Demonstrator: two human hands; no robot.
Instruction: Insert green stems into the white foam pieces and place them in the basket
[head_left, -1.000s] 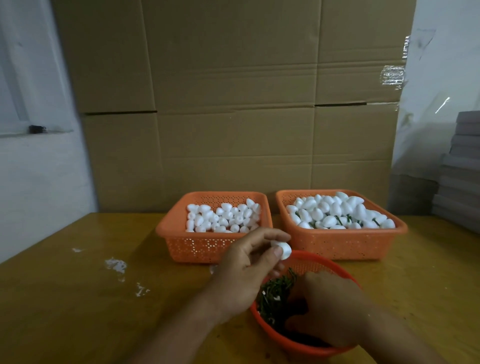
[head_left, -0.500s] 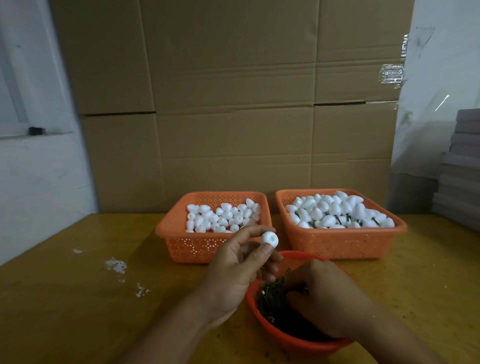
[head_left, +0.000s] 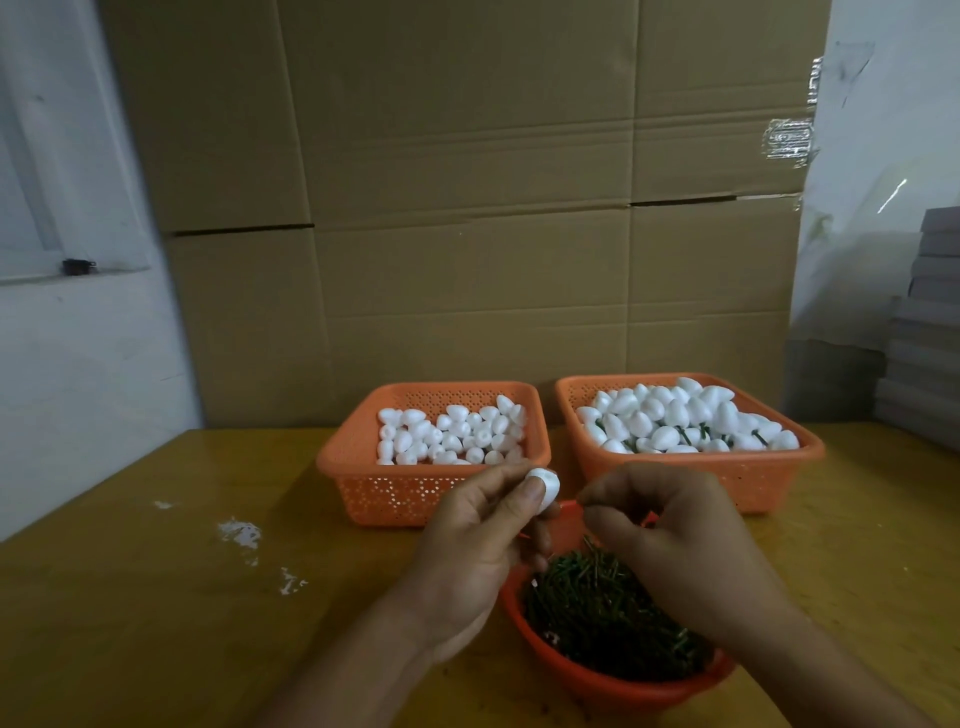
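left hand pinching upright foam piece, right hand beside

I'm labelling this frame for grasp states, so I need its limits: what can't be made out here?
- Head view: whether the right hand holds a stem; its curled fingers hide the pinch.
- The foam piece in the left hand: its stem hole is turned away or covered by the thumb.
- The round bowl of green stems: its right part is behind the right hand.
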